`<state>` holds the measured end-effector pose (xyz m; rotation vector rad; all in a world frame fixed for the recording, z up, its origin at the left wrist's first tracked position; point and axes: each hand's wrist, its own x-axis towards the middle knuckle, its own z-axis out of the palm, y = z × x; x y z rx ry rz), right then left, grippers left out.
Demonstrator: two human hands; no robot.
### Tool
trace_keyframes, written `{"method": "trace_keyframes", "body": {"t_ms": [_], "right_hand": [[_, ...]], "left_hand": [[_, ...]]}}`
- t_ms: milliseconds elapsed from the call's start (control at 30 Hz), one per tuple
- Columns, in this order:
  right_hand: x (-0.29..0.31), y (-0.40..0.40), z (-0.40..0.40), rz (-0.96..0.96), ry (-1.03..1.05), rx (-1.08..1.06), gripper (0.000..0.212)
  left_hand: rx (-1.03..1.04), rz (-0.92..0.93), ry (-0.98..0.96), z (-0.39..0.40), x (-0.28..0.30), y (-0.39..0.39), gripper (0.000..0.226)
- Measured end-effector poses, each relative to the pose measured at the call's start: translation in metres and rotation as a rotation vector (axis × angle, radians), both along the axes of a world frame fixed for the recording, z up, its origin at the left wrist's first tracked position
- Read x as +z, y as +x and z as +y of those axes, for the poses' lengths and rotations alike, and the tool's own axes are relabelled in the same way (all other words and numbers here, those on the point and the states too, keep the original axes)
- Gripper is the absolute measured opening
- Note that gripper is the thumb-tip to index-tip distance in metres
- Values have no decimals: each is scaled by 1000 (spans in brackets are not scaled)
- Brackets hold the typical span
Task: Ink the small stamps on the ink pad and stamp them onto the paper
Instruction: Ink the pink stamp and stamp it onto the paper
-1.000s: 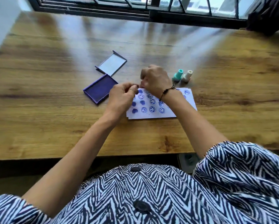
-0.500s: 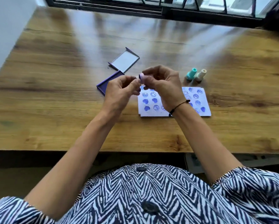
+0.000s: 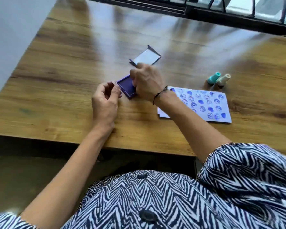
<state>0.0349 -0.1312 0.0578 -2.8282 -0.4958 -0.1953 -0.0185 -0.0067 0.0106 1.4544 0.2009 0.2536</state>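
Note:
My right hand point(image 3: 147, 83) is over the open purple ink pad point(image 3: 126, 87), fingers bunched and pointing down onto its right part. The small lilac stamp it grips is hidden under the fingers. My left hand point(image 3: 106, 100) hovers just left of the pad with thumb and fingers curled close together; blur hides whether anything is pinched there. The white paper point(image 3: 203, 104), covered with several blue smiley and heart prints, lies to the right of the pad, partly under my right forearm. A teal stamp point(image 3: 213, 78) and a cream stamp point(image 3: 223, 79) stand behind the paper.
The ink pad's lid point(image 3: 146, 57) lies open-side up behind the pad. All of this rests on a wooden table point(image 3: 64, 71) with its front edge near my body. A dark window frame point(image 3: 205, 12) runs along the far side.
Both hands have come apart from in front of me. My right hand moved left and down onto the ink pad; my left hand dropped beside the pad. The view has swung left.

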Motion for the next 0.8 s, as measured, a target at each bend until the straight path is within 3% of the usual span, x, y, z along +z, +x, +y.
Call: {"method": "trace_keyframes", "body": {"t_ms": [167, 300, 467, 800], "right_hand": [[1, 3, 1, 133, 44, 7, 20], [12, 11, 3, 38, 113, 3, 19], [1, 9, 5, 176, 61, 35, 21], [13, 15, 4, 137, 101, 28, 20]], "left_hand": [[20, 36, 123, 1, -6, -2, 11], [33, 36, 146, 1, -10, -2, 24], [42, 39, 160, -1, -9, -3, 27], [29, 21, 171, -1, -11, 0, 27]]}}
